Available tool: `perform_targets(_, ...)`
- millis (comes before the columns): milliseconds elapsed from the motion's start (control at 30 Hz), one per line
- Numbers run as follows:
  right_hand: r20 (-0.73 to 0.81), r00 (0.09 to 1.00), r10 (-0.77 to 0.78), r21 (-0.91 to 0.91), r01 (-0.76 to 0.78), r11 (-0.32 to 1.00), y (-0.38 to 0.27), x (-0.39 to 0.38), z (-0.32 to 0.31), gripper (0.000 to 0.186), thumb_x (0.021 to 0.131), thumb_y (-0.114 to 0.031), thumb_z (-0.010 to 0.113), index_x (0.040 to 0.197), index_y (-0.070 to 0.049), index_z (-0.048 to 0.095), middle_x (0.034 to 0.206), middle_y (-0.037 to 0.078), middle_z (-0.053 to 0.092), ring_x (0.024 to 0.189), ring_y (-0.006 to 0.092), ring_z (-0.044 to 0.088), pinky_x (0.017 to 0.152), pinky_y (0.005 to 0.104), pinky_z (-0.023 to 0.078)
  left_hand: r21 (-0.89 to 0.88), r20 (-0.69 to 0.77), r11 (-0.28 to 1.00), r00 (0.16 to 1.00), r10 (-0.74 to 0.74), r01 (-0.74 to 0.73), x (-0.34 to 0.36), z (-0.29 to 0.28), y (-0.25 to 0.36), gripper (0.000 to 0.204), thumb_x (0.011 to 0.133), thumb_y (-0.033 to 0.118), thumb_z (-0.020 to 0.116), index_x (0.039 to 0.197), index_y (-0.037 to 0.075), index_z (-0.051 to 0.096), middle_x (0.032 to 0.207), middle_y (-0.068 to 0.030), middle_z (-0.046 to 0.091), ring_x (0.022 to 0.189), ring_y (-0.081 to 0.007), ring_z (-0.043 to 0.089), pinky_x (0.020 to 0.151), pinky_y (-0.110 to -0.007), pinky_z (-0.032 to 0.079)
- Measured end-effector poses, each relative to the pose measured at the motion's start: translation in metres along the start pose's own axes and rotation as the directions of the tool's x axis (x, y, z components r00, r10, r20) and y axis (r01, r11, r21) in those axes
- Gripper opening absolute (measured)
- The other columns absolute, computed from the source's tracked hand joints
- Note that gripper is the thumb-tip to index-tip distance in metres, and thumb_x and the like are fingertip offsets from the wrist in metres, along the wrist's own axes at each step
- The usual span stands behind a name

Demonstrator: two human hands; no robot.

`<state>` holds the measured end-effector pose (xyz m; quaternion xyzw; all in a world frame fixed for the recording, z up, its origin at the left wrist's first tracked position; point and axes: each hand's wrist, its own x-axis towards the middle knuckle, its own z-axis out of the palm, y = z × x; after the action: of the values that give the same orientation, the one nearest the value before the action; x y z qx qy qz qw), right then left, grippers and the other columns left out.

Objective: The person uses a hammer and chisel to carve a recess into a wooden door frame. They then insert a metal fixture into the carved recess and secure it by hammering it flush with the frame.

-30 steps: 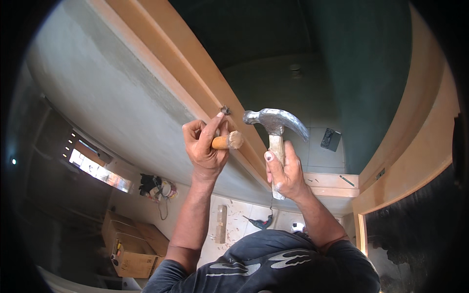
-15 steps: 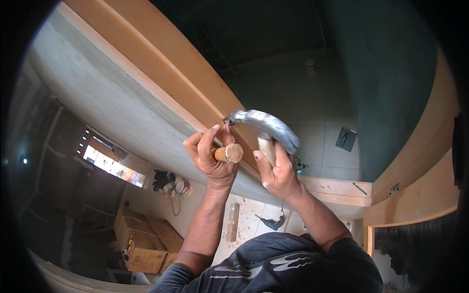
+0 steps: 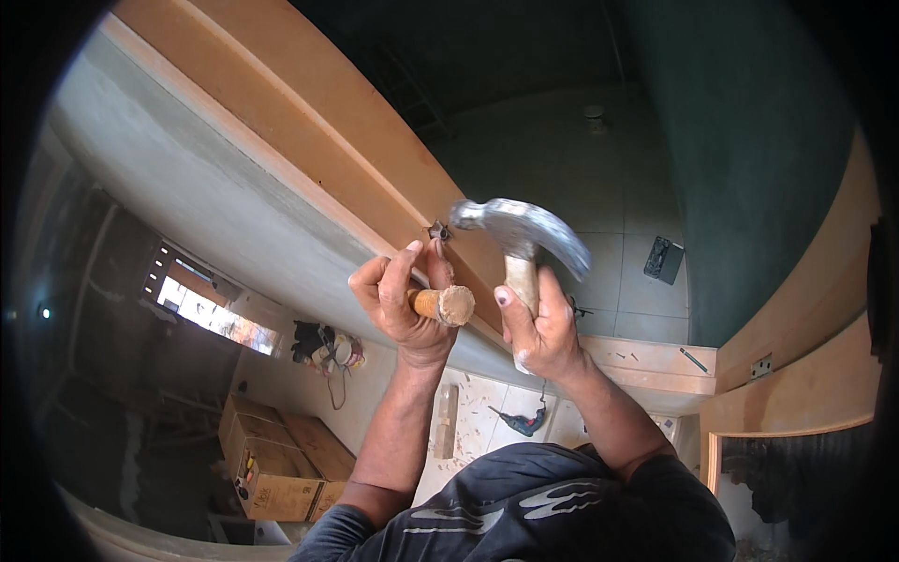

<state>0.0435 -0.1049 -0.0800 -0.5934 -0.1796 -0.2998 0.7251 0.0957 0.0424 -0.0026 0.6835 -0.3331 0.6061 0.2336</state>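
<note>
A claw hammer (image 3: pixel 521 228) is held by its pale handle in my right hand (image 3: pixel 543 328), fingers wrapped round it; the head is slightly blurred. My left hand (image 3: pixel 412 304) grips a tool with a round wooden handle (image 3: pixel 443 305), probably a chisel, its battered butt end turned up toward the hammer side. The tool's blade is hidden. Just past my left fingertips, a small dark jagged patch (image 3: pixel 437 231), a cut-out or metal fitting, shows in the orange-brown wooden frame (image 3: pixel 375 178). The hammer head is apart from the handle butt.
A power drill (image 3: pixel 521 423) and a wood block (image 3: pixel 448 421) lie on the tiled floor among shavings. Cardboard boxes (image 3: pixel 281 459) stand at lower left. A pencil-like stick (image 3: pixel 693 360) and small screws or nails rest on a ledge at right. A dark flat case (image 3: pixel 664 259) lies beyond.
The hammer and my right hand have shifted slightly right, opening a gap between the hammer head and the dark patch. My left hand stays nearly in place on the wooden-handled tool.
</note>
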Motion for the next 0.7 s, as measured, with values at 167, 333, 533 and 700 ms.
perform_targets(167, -0.036, 0.994, -0.101, -0.044, 0.099, 0.994, 0.004, 0.002, 0.010, 0.021, 0.111, -0.020, 0.061, 0.113, 0.000, 0.055, 0.082, 0.004, 0.062, 0.063, 0.0070, 0.061, 0.054, 0.0270, 0.050, 0.024, 0.002, 1.000, 1.000, 0.013, -0.014, -0.002, -0.001, -0.001, 0.044, 0.093, -0.009, 0.079, 0.131, 0.008, 0.065, 0.117, -0.0085, 0.051, 0.080, -0.0081, 0.055, 0.057, -0.023, 0.045)
perform_targets(333, -0.022, 1.000, -0.016, 0.042, 0.017, 0.999, 0.001, 0.004, 0.003, 0.023, 0.110, -0.021, 0.061, 0.116, 0.000, 0.054, 0.084, 0.006, 0.064, 0.063, 0.0083, 0.061, 0.055, 0.0278, 0.051, 0.016, 0.060, 1.000, 0.998, 0.013, -0.014, -0.004, -0.006, -0.001, 0.049, 0.098, -0.010, 0.071, 0.141, 0.010, 0.057, 0.117, -0.0070, 0.049, 0.089, -0.0100, 0.055, 0.063, -0.025, 0.047)
perform_targets(533, -0.094, 0.972, -0.215, -0.069, 0.209, 0.976, 0.008, 0.008, 0.016, 0.022, 0.110, -0.021, 0.061, 0.115, -0.001, 0.053, 0.086, 0.009, 0.064, 0.061, 0.0095, 0.060, 0.055, 0.0278, 0.051, -0.140, 0.038, 0.986, 0.995, -0.089, 0.093, -0.018, -0.003, -0.007, 0.059, 0.102, -0.001, 0.070, 0.152, 0.013, 0.040, 0.119, -0.0053, 0.046, 0.089, -0.0090, 0.050, 0.069, -0.024, 0.046)
perform_targets(700, -0.019, 1.000, 0.022, 0.078, -0.020, 0.997, 0.000, 0.006, 0.006, 0.019, 0.110, -0.019, 0.060, 0.112, -0.001, 0.054, 0.082, 0.007, 0.062, 0.061, 0.0093, 0.060, 0.055, 0.0275, 0.051, -0.098, 0.029, 0.992, 0.996, -0.082, 0.084, -0.017, -0.003, -0.006, 0.056, 0.103, 0.001, 0.070, 0.149, 0.012, 0.042, 0.119, -0.0052, 0.046, 0.089, -0.0099, 0.049, 0.069, -0.024, 0.046)
